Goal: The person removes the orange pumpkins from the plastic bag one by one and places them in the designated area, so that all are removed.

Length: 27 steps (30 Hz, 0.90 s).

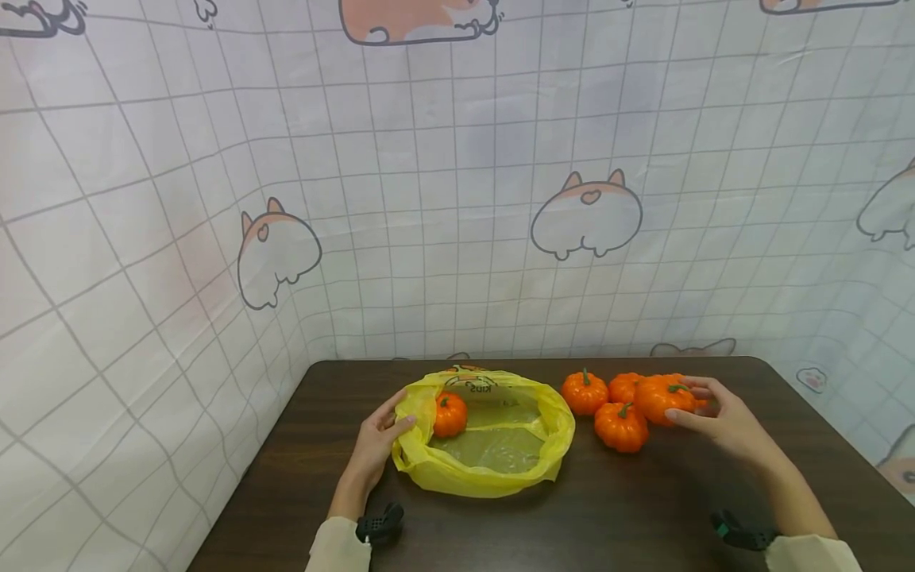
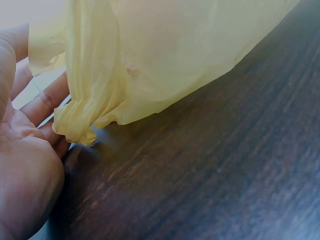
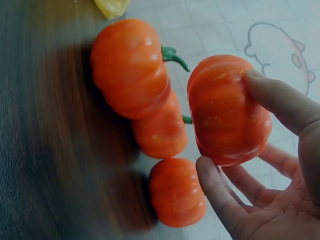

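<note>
A yellow plastic bag (image 1: 493, 481) lies with its mouth spread wide, and one small orange pumpkin (image 1: 449, 415) sits inside at its left. My left hand (image 1: 379, 441) holds the bag's left rim, thumb over the edge and fingers along the outside. Bunched yellow plastic (image 2: 92, 95) hangs against those fingers in the left wrist view. Between thumb and fingertips, my right hand (image 1: 729, 421) grips a small orange pumpkin (image 3: 227, 110) with a green stem, lifted above the others. Close by are several more pumpkins, among them a front one (image 1: 621, 427) and a left one (image 1: 584, 392).
The dark wooden table (image 1: 608, 516) ends at the back against a white gridded cloth (image 1: 429, 199) printed with cartoon dogs. Another cloth side runs along the left. The grouped pumpkins stand right of the bag, partly hidden by the held one.
</note>
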Tool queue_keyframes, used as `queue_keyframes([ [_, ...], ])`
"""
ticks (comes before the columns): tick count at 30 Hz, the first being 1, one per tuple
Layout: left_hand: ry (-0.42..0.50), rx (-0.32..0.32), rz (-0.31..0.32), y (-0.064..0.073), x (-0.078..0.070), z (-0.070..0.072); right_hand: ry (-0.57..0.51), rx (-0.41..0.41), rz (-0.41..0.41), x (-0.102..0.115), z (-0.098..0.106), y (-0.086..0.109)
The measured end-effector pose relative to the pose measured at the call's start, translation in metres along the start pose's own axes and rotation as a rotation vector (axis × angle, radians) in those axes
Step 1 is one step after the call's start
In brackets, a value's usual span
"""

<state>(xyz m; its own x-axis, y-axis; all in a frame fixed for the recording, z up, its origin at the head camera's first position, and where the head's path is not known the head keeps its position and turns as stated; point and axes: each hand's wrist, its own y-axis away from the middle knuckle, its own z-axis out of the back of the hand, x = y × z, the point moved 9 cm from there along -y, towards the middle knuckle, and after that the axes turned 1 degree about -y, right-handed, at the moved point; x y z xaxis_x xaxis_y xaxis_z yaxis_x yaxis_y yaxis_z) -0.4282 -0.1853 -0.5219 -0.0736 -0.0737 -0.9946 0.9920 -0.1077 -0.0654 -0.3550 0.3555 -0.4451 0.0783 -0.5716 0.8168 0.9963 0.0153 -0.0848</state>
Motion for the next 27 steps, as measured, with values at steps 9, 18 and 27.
queue_keyframes([
  [9,0.008,-0.002,0.011,0.000,-0.001,0.000,0.050,0.011,-0.015,-0.018,0.003,-0.001],
  [18,0.015,0.001,0.011,0.000,0.000,0.000,0.084,0.048,-0.045,-0.035,0.003,-0.001],
  [27,0.010,-0.006,0.014,-0.001,0.001,0.001,0.087,0.069,-0.050,-0.044,0.003,0.000],
])
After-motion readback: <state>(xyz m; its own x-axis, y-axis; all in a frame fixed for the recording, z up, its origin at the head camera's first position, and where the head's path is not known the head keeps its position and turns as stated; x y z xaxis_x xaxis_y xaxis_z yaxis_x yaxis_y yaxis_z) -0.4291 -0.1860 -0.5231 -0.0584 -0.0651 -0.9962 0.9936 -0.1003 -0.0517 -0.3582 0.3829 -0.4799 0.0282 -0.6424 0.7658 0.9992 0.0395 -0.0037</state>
